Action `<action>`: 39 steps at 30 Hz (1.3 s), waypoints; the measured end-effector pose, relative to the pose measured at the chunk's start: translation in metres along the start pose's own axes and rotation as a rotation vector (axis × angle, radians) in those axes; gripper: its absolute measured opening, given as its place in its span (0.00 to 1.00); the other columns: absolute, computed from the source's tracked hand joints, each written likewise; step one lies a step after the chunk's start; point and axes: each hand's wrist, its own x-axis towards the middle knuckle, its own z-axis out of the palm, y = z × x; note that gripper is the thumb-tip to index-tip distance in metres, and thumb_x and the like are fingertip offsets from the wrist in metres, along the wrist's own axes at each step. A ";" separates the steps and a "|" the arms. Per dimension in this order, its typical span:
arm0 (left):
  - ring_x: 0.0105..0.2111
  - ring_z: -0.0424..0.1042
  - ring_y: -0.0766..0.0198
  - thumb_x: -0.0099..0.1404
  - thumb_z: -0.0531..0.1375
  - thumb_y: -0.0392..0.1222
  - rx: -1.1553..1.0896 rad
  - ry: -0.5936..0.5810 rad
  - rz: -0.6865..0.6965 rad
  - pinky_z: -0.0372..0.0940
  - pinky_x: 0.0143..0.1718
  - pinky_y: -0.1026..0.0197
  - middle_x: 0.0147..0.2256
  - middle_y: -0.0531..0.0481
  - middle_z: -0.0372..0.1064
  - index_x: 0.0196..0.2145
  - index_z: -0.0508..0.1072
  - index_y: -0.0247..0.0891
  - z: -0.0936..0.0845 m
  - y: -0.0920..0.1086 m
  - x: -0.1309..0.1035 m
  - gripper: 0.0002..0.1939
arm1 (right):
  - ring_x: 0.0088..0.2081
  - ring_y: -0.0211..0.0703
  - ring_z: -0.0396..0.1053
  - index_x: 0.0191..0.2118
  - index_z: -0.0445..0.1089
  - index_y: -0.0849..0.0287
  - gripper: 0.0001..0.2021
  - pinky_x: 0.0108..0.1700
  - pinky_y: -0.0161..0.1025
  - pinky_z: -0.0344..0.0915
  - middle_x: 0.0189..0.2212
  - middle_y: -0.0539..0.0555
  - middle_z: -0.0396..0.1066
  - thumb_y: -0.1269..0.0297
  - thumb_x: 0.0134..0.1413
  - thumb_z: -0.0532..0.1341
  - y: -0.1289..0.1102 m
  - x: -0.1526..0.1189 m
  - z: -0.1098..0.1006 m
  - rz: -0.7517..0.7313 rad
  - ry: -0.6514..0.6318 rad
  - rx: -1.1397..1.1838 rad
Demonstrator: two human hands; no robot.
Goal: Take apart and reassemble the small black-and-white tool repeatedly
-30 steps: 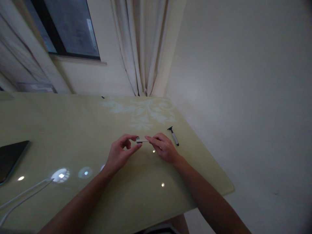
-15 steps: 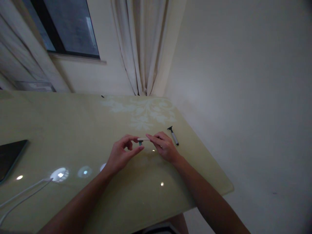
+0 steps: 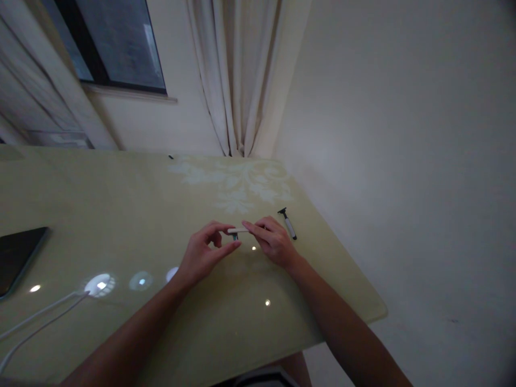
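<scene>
Head view: pinching pale stick (image 3: 238, 230) above surface (image 3: 121, 215) between fingers (image 3: 255, 231) of right hand (image 3: 277, 245).
Curving left hand (image 3: 203, 249), half spread, around its teal end (image 3: 235, 236), not clearly gripping; possibly risking dropping the stick by loosening right pinch.

Likely home room: pale curtains (image 3: 236, 75), window (image 3: 121, 43), floral-patterned table (image 3: 100, 204).

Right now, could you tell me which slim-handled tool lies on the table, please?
The grey-handled razor; the pale tool is in the right hand.

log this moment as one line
right hand: holding pale stick | left hand: at its teal end | razor: on table, beside right hand
</scene>
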 end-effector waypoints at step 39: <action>0.26 0.65 0.69 0.58 0.73 0.49 -0.049 0.066 -0.034 0.64 0.30 0.64 0.34 0.52 0.75 0.42 0.82 0.42 -0.001 0.004 0.000 0.16 | 0.38 0.44 0.66 0.67 0.70 0.49 0.22 0.40 0.40 0.66 0.35 0.55 0.71 0.72 0.72 0.57 0.001 0.001 -0.005 -0.067 0.117 -0.033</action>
